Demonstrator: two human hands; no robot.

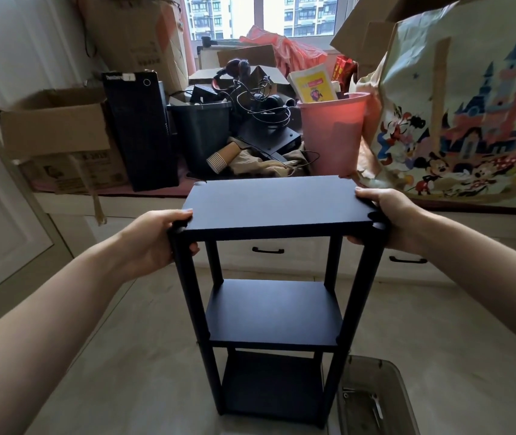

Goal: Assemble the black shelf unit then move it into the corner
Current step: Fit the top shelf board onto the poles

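The black three-tier shelf unit with round posts [277, 268] stands upright at centre over the pale floor, its top panel pinched at nine o'clock by the left hand [156, 238] and at three o'clock by the right hand [385, 219], thumbs above and fingers beneath, apparently to balance a carry.

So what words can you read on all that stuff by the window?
"Think..." – white letters atop the black computer tower; the rest is blurred.
Brown cardboard box: printed label, too blurred to read.
Tall cardboard box: faint print, unreadable.
Yellow packet in the pink bucket: print too small to read.
Cartoon castle bag: pictures only, no words I can read.
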